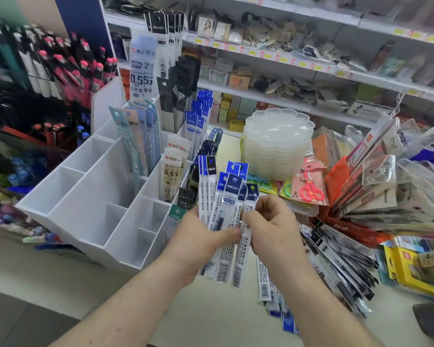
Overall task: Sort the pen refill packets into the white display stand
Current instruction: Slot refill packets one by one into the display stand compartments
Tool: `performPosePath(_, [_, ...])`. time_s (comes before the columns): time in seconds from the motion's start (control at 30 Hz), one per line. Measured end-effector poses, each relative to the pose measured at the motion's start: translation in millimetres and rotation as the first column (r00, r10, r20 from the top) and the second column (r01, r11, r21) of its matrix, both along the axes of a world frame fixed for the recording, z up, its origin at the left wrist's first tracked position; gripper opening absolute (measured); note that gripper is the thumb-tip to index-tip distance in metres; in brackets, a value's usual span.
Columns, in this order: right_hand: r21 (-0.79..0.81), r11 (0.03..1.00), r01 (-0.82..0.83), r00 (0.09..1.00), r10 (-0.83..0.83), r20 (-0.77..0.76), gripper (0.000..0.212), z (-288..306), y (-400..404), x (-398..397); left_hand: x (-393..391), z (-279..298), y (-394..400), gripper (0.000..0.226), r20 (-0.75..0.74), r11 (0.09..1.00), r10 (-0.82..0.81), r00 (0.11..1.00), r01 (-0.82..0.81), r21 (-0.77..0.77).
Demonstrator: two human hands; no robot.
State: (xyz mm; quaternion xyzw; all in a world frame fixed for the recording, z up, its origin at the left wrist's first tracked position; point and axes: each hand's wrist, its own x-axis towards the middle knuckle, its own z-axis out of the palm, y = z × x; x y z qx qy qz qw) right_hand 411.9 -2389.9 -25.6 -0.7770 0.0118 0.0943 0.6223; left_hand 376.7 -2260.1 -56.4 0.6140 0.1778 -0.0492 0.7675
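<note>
Fan of pen refill packets (223, 214) is sitting upright between both hands, low centre of view, just right of the white display stand (85, 196) and not touching it as far as visible. Left hand (198, 236) is gripping the fan from the left and behind, thumb lying across the front of the lower packets, other fingers hidden behind them. Right hand (268, 226) is pinching the rightmost packet (246, 236) between thumb and curled fingers, near its upper half, peeling it slightly off the rest. Roughly seven or eight packets are showing in the fan by their blue and dark header cards; exact count is unclear because they overlap. The stand is showing about eight open compartments, front ones bare, back ones holding groups: a teal-and-blue group (138, 136), a small cream "0.55" group (172, 171), a blue-header group (198, 116), tall white and black packets (161, 71) at the rear. More loose packets (336, 266) are lying fanned on the counter (211, 316) to the right, too many and too overlapped to count. One stack of clear scalloped trays (278, 144) is standing behind the hands. One pair of pink scissors in a packet (311, 189) is lying just right of that stack. Shelves (311, 66) of blurred goods are running across the back.
</note>
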Motion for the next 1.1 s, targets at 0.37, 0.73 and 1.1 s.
performPosePath(0.37, [0.163,0.985,-0.051,0.993,0.068,-0.099,0.019,1,-7,-1,-3,1,3,0.045,-0.001,0.966,-0.131,0.991,0.128,-0.223])
performPosePath(0.73, [0.093,0.995,-0.037,0.999,0.04,-0.027,0.014,-6,-16,-5,1,0,-7,0.039,0.046,0.998,-0.061,0.997,0.063,-0.031])
performPosePath(1.1, [0.104,0.994,0.015,0.996,-0.006,-0.086,0.013,-9,-19,-2,-2,-5,-13,0.041,0.043,0.961,-0.124,0.991,0.131,-0.242])
